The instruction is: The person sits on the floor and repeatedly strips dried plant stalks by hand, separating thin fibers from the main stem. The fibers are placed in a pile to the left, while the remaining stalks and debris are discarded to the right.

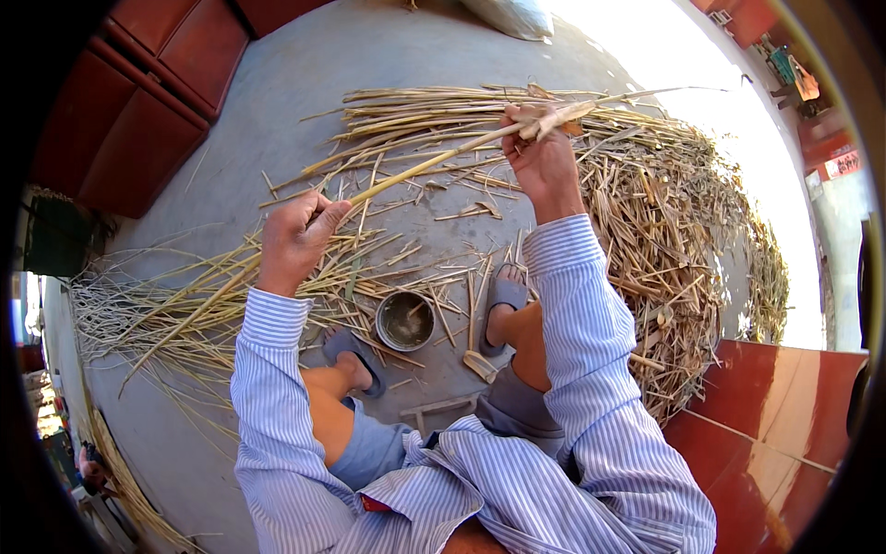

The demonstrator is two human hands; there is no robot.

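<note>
A long yellow plant stalk [425,164] slants across in front of me, its far end up to the right. My left hand [297,238] is closed round its lower part, thumb pressed along it. Farther up, my right hand [540,152] is closed on the stalk where dry leaf sheath [554,120] bunches over the fingers. Below the left hand lie thin peeled stalks [198,309], spread toward the left. Beyond the right hand rests a bundle of leafy stalks [415,111].
A metal bowl [380,323] with murky liquid stands between my sandalled feet. Dry husks [655,249] heap up on the right. Red cabinets [138,120] stand at the far left, a red panel [766,406] at the near right. A pale sack [512,17] lies at the far edge.
</note>
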